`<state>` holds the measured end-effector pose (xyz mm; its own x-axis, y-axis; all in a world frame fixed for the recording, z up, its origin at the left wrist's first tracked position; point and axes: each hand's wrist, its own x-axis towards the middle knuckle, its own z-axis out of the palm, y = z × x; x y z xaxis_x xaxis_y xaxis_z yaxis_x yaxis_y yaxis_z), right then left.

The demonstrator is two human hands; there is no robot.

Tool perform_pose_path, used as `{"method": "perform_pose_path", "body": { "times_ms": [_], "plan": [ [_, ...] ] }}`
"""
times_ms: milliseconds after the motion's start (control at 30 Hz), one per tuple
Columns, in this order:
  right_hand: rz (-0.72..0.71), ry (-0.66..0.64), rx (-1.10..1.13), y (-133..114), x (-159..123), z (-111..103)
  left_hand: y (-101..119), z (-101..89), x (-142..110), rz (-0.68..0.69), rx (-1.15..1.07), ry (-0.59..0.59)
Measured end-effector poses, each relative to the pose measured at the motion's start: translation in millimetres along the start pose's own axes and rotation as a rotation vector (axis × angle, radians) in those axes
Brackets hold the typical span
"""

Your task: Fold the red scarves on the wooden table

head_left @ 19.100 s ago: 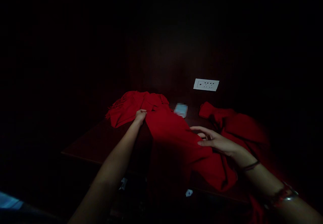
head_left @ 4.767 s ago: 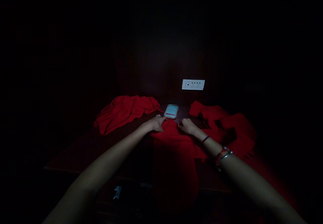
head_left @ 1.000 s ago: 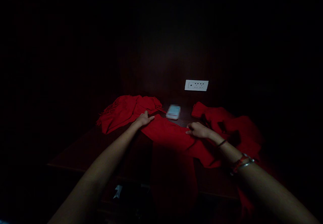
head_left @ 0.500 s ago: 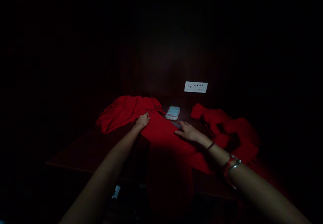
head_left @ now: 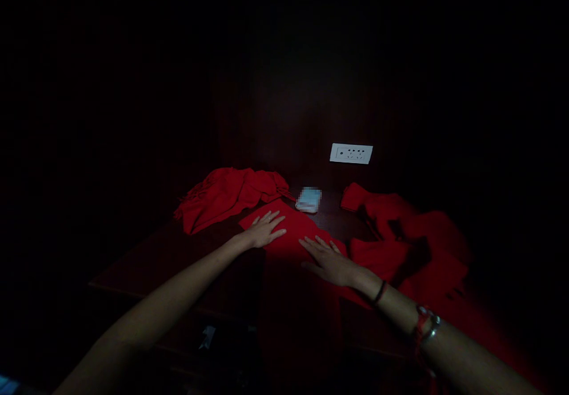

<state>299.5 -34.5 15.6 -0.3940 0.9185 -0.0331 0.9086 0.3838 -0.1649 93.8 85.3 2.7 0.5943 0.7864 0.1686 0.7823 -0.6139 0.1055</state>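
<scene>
A red cloth (head_left: 296, 276) lies spread over the table, its near part hanging down past the front edge in shadow. My left hand (head_left: 265, 231) rests flat on its upper left part, fingers spread. On its right side my right hand (head_left: 326, 260) lies palm down, fingers stretched out and a little apart. Behind my left hand is a crumpled red scarf (head_left: 231, 193) with fringes at its left end. More red cloth (head_left: 427, 241) lies bunched to the right, partly in deep shadow.
A phone (head_left: 308, 200) with a lit, blurred screen lies behind the cloth on the dark table (head_left: 146, 264). On the wall above is a white socket plate (head_left: 351, 153). Below the table's front edge something small and pale (head_left: 207, 337) shows. The surroundings are very dark.
My left hand has let go of the cloth's far edge and spread flat on it, nearer to me. My right hand has also come nearer, flattening onto the cloth.
</scene>
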Motion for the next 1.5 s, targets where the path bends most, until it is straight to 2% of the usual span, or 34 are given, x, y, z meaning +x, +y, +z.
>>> {"method": "perform_pose_path", "body": {
  "times_ms": [67,100,267,400,500,600,667,733,800,867,900,967,1033,1100,1167,1267,1433,1500],
  "plan": [
    [0.011,-0.071,0.005,1.4,-1.7,5.0,0.7,5.7,-5.3,-0.042,-0.039,-0.147],
    [0.03,-0.083,0.001,4.3,-1.2,6.4,1.0,8.1,-4.3,-0.071,-0.049,-0.176],
    [0.156,-0.194,0.002,36.4,8.5,-7.9,15.8,15.6,25.4,-0.168,-0.053,-0.184],
    [0.155,-0.247,0.033,59.4,11.3,-22.5,32.5,18.9,39.7,-0.208,-0.06,-0.166],
    [0.143,-0.152,-0.007,57.9,4.7,-19.6,31.9,18.3,34.6,-0.188,-0.077,-0.091],
    [0.059,-0.029,-0.061,41.9,-10.2,-8.7,23.0,15.3,26.4,-0.176,-0.088,-0.096],
    [-0.009,-0.023,-0.044,29.2,-22.1,-3.0,18.3,13.1,23.6,-0.19,-0.095,-0.131],
    [-0.041,-0.077,0.003,20.0,-31.7,-4.1,16.8,11.0,23.6,-0.196,-0.107,-0.132],
    [-0.082,-0.132,0.072,16.9,-35.1,-14.6,17.1,9.2,25.3,-0.208,-0.099,-0.062],
    [-0.137,-0.106,0.146,20.1,-29.6,-31.8,16.1,7.5,27.7,-0.249,-0.051,0.085],
    [-0.127,-0.045,0.165,23.4,-23.3,-40.8,14.3,6.8,28.8,-0.291,-0.022,0.159],
    [-0.001,0.113,0.139,32.0,-5.0,-55.1,7.6,5.7,30.1,-0.389,-0.002,0.227],
    [0.211,0.179,0.077,40.6,17.4,-60.9,-2.6,4.7,30.2,-0.464,-0.04,0.196],
    [0.39,0.114,0.057,46.6,38.4,-58.3,-14.3,2.7,30.4,-0.498,-0.119,0.145],
    [0.479,0.038,0.071,48.0,54.1,-51.0,-25.1,-1.2,33.2,-0.501,-0.216,0.106],
    [0.468,0.034,0.086,41.0,63.5,-39.2,-36.1,-8.9,47.7,-0.474,-0.36,0.05],
    [0.286,0.306,-0.075,16.1,52.9,-32.4,-36.3,-8.3,90.0,-0.43,-0.459,0.045],
    [0.212,0.336,-0.123,7.9,48.0,-33.8,-34.7,-2.3,100.9,-0.418,-0.493,0.065]
  ]
}}
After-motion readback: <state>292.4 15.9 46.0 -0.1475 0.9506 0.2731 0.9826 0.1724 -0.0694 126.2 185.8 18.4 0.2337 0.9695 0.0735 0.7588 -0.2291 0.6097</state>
